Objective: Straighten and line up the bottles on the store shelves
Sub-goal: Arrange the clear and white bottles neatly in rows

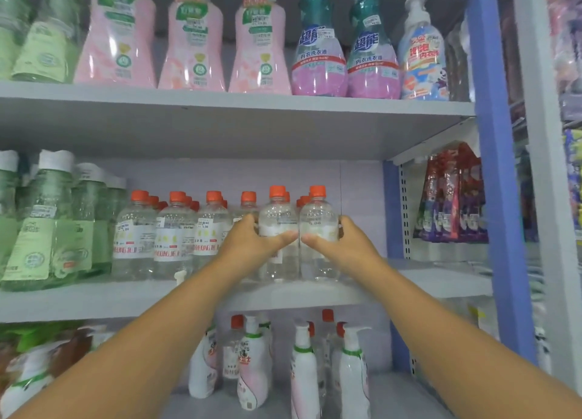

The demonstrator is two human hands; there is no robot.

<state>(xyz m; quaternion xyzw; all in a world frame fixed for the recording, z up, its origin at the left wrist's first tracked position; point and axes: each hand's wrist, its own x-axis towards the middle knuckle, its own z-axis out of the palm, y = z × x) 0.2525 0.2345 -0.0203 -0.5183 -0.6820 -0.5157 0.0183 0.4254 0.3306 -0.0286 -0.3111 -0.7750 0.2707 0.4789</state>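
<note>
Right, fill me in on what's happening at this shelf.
A person is tidying the middle shelf. The left hand grips one clear orange-capped bottle and the right hand grips the one beside it, both upright at the shelf's front edge. More of the same bottles stand in rows to their left.
</note>
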